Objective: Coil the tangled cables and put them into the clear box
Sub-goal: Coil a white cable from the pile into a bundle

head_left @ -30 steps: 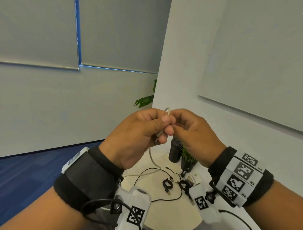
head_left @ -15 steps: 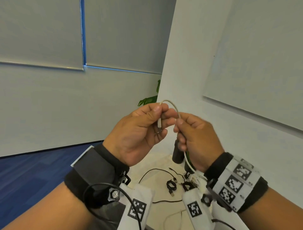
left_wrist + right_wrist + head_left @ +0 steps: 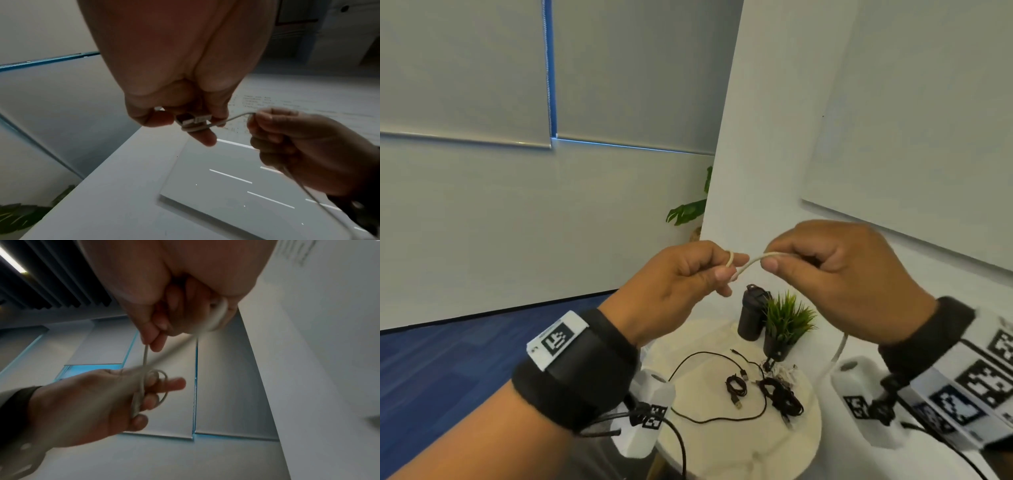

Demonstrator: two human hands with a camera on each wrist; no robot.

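Left hand (image 3: 671, 284) pinching white cable (image 3: 748, 263), right hand (image 3: 852, 274) gripping

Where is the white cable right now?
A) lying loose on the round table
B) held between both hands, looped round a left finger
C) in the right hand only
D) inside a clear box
B: the white cable spans from the left hand, where a loop circles a finger and the plug is pinched, to the right hand, which pinches it; only black cables lie on the round table.
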